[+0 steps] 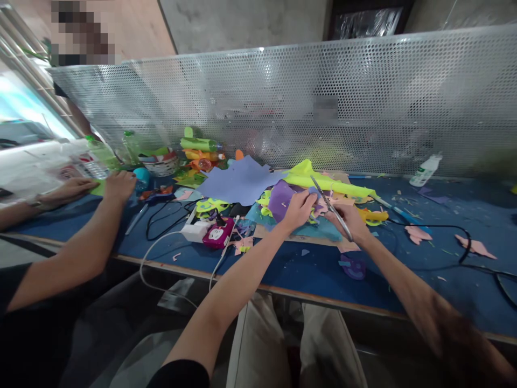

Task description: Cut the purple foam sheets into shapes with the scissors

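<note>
My left hand (299, 208) is closed in a pinch on a small blue-purple piece of paper (313, 191) above the heaped scraps. In my right hand (352, 220) is a pair of scissors (321, 190), its blades pointing up and to the left, close beside the piece. My fingers partly cover the scissors' handle. Left of my left hand lies a purple cut piece (279, 200), with a large lavender sheet (242, 180) behind it. Yellow-green paper (323, 180) stretches behind my hands. Another purple piece (353, 267) rests near the table's front edge.
A co-worker's hands (119, 186) hold something green at left. A magenta power adapter (218, 233) with cables stands near the front. A white bottle (426, 171) leans by the perforated metal screen (363, 108). Pink scraps (418, 234) and a black cable lie at right.
</note>
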Tool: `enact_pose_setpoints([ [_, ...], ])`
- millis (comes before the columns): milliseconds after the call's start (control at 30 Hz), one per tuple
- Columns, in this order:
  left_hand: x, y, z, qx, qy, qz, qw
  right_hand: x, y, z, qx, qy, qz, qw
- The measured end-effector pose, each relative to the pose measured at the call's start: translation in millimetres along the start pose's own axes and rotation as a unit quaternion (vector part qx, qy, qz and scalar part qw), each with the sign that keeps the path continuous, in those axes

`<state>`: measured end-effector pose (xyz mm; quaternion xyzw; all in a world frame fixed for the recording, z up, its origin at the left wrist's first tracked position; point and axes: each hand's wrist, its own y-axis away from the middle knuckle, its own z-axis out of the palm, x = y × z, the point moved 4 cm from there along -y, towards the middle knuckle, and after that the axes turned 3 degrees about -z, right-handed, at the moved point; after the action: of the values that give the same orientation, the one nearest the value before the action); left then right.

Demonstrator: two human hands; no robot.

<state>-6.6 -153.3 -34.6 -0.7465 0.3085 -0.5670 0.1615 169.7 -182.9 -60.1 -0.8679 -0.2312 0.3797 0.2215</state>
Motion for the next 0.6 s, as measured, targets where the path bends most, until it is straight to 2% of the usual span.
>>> enact_pose_setpoints([
  [133, 2, -4, -1.1, -0.001, -0.036, 0.007, 0.999, 6, 0, 1, -0.013, -0.019, 0.020, 1.000],
  [300, -2, -6, 3.5, -0.077, -0.099, -0.037, 0.991, 15, -1, -1, 0.023, 0.019, 0.055, 0.998],
  [433, -7, -2, 10.1, -0.153, -0.188, -0.049, 0.969, 14, -3, 0, 0.088, -0.098, 0.077, 0.988],
  [600, -3, 2, 15.8, -0.226, -0.255, 0.017, 0.940, 5, -5, -7, 0.174, -0.257, 0.072, 0.948],
])
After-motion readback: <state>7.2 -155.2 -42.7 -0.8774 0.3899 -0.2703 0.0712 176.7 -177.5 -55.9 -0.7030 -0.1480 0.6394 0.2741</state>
